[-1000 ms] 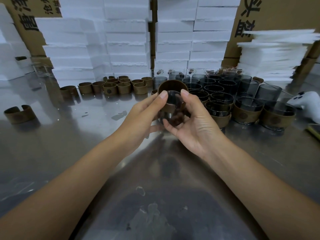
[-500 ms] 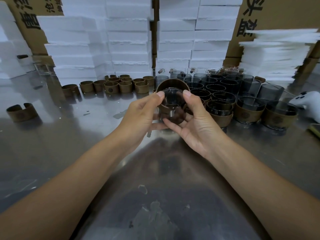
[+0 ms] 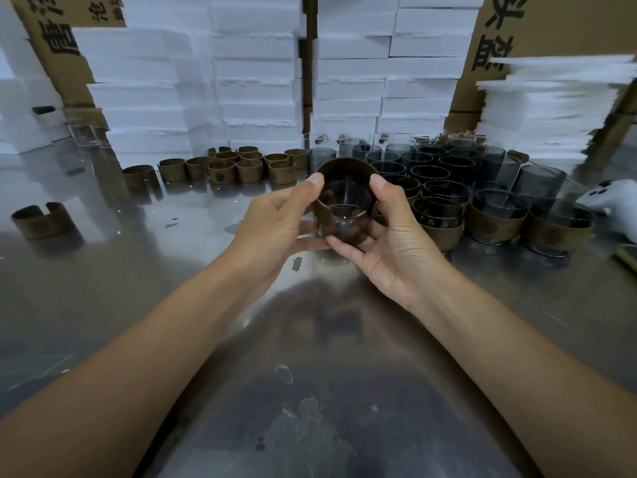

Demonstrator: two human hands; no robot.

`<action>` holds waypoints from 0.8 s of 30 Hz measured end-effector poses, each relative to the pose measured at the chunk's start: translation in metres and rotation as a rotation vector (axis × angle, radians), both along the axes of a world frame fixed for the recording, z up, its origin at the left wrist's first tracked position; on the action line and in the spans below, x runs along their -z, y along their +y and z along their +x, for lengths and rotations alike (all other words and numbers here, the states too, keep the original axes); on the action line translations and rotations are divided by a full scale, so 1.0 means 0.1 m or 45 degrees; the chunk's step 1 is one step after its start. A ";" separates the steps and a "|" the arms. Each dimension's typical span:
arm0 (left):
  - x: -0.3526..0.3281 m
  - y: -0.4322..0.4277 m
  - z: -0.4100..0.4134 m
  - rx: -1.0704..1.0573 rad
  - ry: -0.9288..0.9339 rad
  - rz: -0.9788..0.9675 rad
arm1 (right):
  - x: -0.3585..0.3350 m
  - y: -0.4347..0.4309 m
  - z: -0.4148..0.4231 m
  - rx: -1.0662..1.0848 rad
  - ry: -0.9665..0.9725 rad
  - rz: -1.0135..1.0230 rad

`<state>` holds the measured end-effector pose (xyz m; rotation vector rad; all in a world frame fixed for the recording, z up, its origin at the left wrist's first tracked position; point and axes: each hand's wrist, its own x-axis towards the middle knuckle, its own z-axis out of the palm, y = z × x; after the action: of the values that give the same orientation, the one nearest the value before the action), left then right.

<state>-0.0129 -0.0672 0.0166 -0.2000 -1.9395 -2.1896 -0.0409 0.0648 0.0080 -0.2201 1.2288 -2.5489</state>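
Observation:
A smoky glass cup (image 3: 344,215) with a brown sleeve band (image 3: 346,169) around its upper part is held above the steel table, mouth tilted toward me. My left hand (image 3: 279,222) grips its left side, thumb on the band's rim. My right hand (image 3: 396,232) grips the right side, thumb on the rim and fingers under the cup's base. The base of the glass sticks out below the band.
Loose brown bands (image 3: 238,167) stand in a cluster at the back left, one more (image 3: 43,220) at far left. Several dark glasses (image 3: 448,174), some banded (image 3: 496,219), crowd the right. White foam boxes (image 3: 255,81) and cardboard cartons line the back. A white controller (image 3: 617,201) lies far right.
Both hands with the cup have shifted slightly lower and nearer; the band sits further down over the glass.

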 end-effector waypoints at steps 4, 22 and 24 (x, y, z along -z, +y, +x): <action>0.02 -0.03 -0.04 -0.038 -0.014 0.071 | 0.00 -0.03 0.01 -0.039 0.009 -0.048; 0.12 -0.18 -0.12 0.275 -0.065 0.123 | -0.03 -0.01 0.03 0.026 -0.044 0.246; 0.12 -0.17 -0.13 0.269 -0.046 0.147 | -0.03 -0.01 0.03 0.006 -0.072 0.201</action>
<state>-0.0255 -0.0845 0.0047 -0.3639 -1.8796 -2.4459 -0.0384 0.0640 0.0112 -0.1094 1.4013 -2.4292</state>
